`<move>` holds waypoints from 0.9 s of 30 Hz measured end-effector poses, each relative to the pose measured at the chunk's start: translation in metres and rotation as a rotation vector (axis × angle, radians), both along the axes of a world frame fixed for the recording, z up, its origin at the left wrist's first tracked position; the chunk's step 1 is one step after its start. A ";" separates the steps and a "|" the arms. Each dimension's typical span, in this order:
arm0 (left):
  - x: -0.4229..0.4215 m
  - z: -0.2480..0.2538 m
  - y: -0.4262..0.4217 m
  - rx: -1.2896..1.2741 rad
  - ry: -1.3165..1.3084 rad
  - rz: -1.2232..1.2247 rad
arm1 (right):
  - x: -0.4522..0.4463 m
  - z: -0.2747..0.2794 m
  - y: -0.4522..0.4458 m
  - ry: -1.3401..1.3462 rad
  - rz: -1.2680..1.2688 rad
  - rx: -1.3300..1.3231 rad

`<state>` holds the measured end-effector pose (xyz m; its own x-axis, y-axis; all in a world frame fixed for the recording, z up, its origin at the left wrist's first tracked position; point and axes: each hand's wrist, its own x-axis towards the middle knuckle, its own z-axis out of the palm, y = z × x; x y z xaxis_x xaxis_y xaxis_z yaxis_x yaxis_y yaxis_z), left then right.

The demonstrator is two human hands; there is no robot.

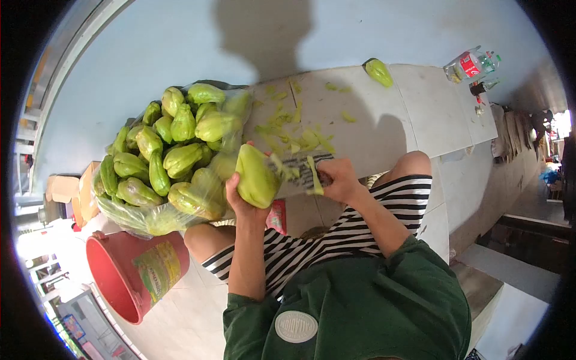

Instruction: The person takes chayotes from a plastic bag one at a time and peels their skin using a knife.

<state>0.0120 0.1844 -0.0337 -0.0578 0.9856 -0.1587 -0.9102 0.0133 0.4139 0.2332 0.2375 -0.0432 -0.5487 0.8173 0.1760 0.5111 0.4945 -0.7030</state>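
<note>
My left hand (pixel 241 195) is wrapped round a pale green chayote (pixel 257 175), held above my lap. To its right my right hand (pixel 341 180) is closed on the handle of a knife or peeler (pixel 296 170), whose end toward the chayote is blurred. Green strips of peel hang on the tool. Beyond my hands, more peelings (pixel 309 139) lie scattered on the tiled ledge (pixel 360 117). At the left, a clear plastic bag (pixel 231 150) is full of several green chayotes (pixel 183 123).
A single chayote (pixel 378 72) lies at the ledge's back edge. Bottles (pixel 471 65) stand or lie at the far right. A red bucket (pixel 114 270) is tipped at the lower left, near a cardboard box (pixel 89 192). A red packet (pixel 276 217) is between my legs.
</note>
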 end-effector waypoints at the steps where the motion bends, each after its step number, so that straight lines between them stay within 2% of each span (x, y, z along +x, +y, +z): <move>1: -0.001 0.000 0.001 -0.086 0.039 0.054 | 0.000 -0.001 -0.003 0.020 0.095 0.141; 2: 0.002 0.001 0.001 -0.088 -0.019 0.060 | -0.001 -0.001 -0.005 0.021 0.100 0.141; 4: 0.005 0.004 0.001 -0.098 -0.009 0.068 | -0.006 0.005 -0.012 0.068 0.186 0.405; 7: 0.008 0.009 -0.001 -0.094 -0.045 0.015 | -0.014 0.013 -0.020 0.080 0.210 0.529; 11: 0.009 -0.001 -0.004 -0.073 -0.161 -0.109 | -0.020 0.013 -0.023 0.104 0.175 0.565; 15: 0.015 0.005 -0.003 -0.167 -0.188 -0.031 | -0.020 0.013 -0.023 0.075 0.164 0.569; 18: 0.011 0.002 -0.002 -0.135 -0.138 -0.080 | -0.017 0.012 -0.021 0.023 0.155 0.568; 20: 0.011 0.002 -0.003 -0.227 0.030 0.069 | -0.012 0.002 -0.014 0.004 0.089 0.446; 23: 0.004 0.005 -0.002 -0.217 0.077 0.108 | -0.005 -0.007 -0.008 -0.040 0.056 0.425; 27: -0.001 -0.006 -0.001 -0.109 0.116 -0.002 | -0.009 0.017 -0.015 -0.012 0.165 0.394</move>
<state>0.0113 0.1831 -0.0399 -0.0798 0.9630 -0.2575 -0.8561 0.0661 0.5126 0.2242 0.2227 -0.0263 -0.6706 0.5897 0.4502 0.4097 0.8002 -0.4379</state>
